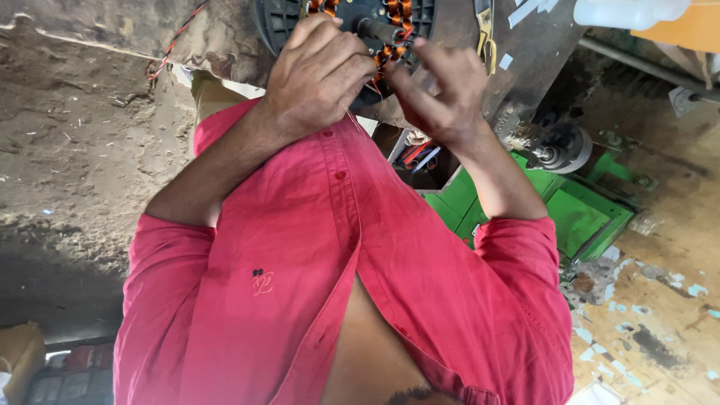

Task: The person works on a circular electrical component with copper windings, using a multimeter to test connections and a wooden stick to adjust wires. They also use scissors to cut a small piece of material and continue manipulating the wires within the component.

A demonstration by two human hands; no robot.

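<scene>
The left hand (321, 75) is gripping the black stator (379, 26) at the far edge of the bench (540, 45). The right hand (442, 94) is pinching thin copper wire (352, 120). The visible copper coils (396, 34) are showing as already wound; the rest is hidden.

A plain red shirt (315, 270), copper-orange coils (395, 30) on a black round frame (279, 19), a green machine (577, 214).

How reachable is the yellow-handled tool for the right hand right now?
Probably yes. The yellow-handled tool lies just past the right hand, with nothing visible between them. But that hand's fingers are at the copper-wound stator, so it would likely have to leave the coils first.
</scene>
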